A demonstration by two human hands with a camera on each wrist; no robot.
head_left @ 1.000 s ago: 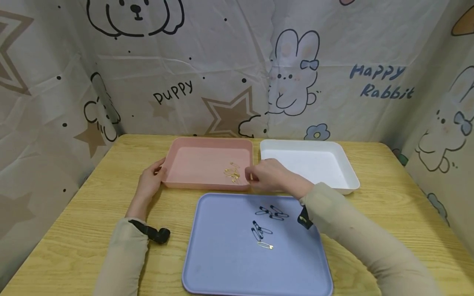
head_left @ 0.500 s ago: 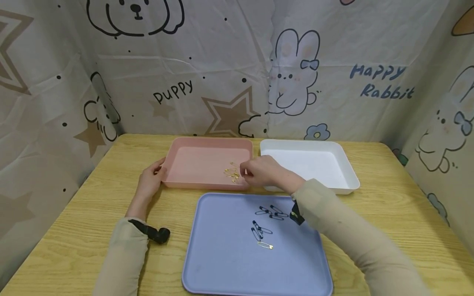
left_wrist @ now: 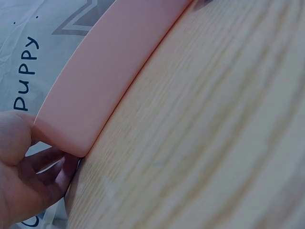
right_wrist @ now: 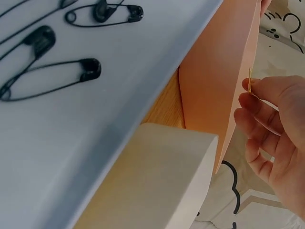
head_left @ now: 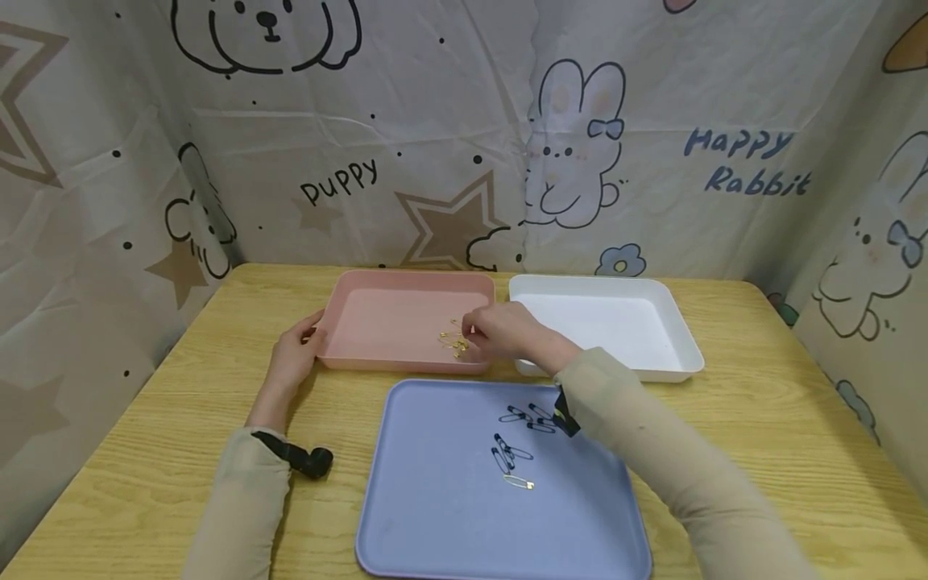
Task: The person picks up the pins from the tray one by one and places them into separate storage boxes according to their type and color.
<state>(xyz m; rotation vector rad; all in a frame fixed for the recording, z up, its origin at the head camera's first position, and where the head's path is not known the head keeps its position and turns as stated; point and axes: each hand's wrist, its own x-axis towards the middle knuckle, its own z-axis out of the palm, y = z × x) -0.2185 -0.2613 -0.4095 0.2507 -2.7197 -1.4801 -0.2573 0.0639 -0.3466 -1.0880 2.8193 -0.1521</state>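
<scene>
My left hand [head_left: 292, 353] grips the pink tray [head_left: 384, 316] at 9 o'clock. My right hand [head_left: 502, 330] pinches a gold pin [right_wrist: 250, 81] at 4 o'clock, near loose gold safety pins [head_left: 460, 345].

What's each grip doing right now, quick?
Left grip: closed, holding the pink tray at its left end.
Right grip: closed, pinching a gold pin.

Gold safety pin [right_wrist: 250, 80], pink tray [head_left: 391, 314]
</scene>
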